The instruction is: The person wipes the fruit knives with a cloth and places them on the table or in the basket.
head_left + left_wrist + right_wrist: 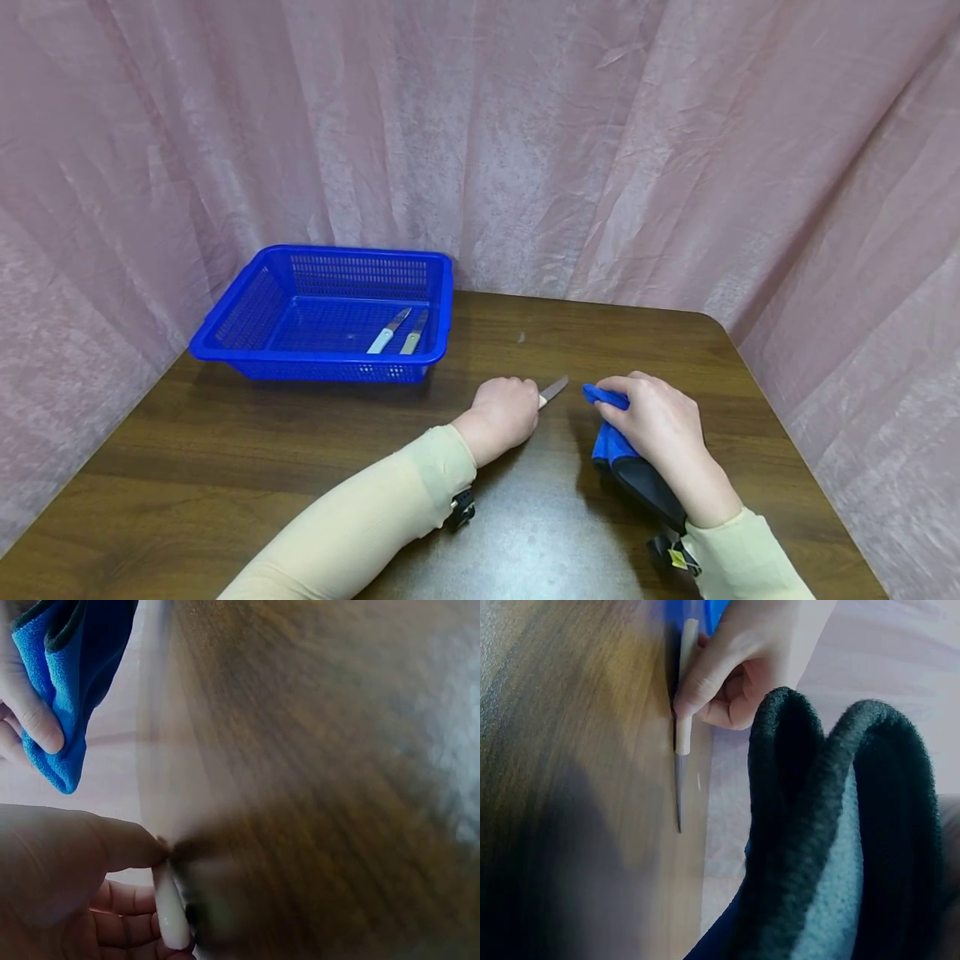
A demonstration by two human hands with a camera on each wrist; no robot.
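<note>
A small knife (554, 389) with a cream handle (172, 915) lies low over the table, its blade pointing away to the right. My left hand (504, 419) grips the handle, thumb along one side and fingers curled behind, as the right wrist view also shows. In my right hand (660, 421), thumb and fingers pinch a folded blue cloth (609, 442) with a dark edge. Part of the cloth hangs down below the palm, a short way right of the blade tip. The dark-edged folds (802, 825) fill much of the right wrist view and hide that hand's fingers.
A blue plastic basket (322, 357) stands at the back left of the wooden table (187, 467). Inside lie two more small knives, one with a pale blue handle (380, 341) and one with a beige handle (410, 342). A pink curtain (525, 150) hangs behind.
</note>
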